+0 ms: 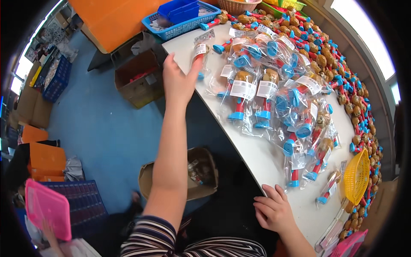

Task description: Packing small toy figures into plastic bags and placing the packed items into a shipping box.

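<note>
My left hand [180, 81] reaches over the far left corner of the white table, thumb and fingers apart. Its thumb overlaps a clear-bagged toy [200, 52] with a red stem, a blue base and a white label; whether they touch I cannot tell. Several similar bagged toys [243, 88] with round brown heads lie heaped to the right. My right hand [274, 210] rests at the table's near edge, fingers spread and holding nothing. One bagged toy [329, 188] lies apart from the heap, beyond that hand.
Loose unbagged toys [325, 55] are piled along the far and right side. A yellow basket [356, 176] stands at the right, and a blue basket [180, 28] at the far left corner. Cardboard boxes [139, 83] sit below the table. A person's hand [49, 231] holds a pink tray [47, 210] at lower left.
</note>
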{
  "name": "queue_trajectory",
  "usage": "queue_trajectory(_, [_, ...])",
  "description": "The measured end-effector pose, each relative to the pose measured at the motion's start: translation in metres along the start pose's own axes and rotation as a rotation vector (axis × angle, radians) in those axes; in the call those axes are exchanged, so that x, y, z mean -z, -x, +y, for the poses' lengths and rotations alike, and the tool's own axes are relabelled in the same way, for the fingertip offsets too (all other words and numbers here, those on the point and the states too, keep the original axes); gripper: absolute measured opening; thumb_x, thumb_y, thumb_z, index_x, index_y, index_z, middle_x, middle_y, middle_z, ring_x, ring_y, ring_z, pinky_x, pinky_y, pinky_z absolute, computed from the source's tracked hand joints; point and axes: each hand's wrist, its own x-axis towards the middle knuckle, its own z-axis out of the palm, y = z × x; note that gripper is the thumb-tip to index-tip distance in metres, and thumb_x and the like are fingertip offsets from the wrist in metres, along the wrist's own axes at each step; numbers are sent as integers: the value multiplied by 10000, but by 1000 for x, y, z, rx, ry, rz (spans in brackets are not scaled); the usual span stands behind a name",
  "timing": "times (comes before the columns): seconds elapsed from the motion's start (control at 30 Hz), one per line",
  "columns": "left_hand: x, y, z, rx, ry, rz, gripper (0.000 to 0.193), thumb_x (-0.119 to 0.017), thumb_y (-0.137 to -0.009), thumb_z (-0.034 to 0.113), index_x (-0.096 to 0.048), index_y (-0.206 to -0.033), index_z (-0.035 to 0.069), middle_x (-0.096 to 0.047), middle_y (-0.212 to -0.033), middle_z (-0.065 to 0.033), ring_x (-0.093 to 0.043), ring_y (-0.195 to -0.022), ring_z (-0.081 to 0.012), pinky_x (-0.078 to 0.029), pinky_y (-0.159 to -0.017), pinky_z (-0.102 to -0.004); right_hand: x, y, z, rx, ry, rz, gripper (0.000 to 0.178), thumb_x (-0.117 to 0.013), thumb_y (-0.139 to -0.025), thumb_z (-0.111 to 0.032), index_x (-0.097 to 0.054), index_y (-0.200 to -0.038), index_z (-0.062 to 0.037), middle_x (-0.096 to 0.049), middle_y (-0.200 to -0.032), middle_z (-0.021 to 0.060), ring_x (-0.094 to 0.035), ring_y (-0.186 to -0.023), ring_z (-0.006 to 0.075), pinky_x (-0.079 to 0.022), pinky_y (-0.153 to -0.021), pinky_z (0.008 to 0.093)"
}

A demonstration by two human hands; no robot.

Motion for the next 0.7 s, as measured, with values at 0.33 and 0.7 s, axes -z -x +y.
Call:
queue_trajectory(0.33, [-79, -61, 74, 209, -75, -333, 520, -787, -691, 265, -606, -1080, -29, -698, -976, -140, -684, -896, -218, -523, -766, -331, 32, 16, 5, -5, 5, 6, 182, -726, -711, -84, -720, -891, -108, -689, -1026, 2, -546, -1230, 256, -353, -1077, 476])
queue_trajectory(0.7, [-243, -58, 191, 64, -845, -868, 634, -836, -575, 395, -707, -1062, 10, -692, -1110, -168, -678, -1008, -299, -545, -879, -370, 40, 28, 10, 0, -111, 87, 141, -735, -738, -85, -721, -874, -120, -694, -997, -13, -573, -1201, 243, -395, -1043, 465])
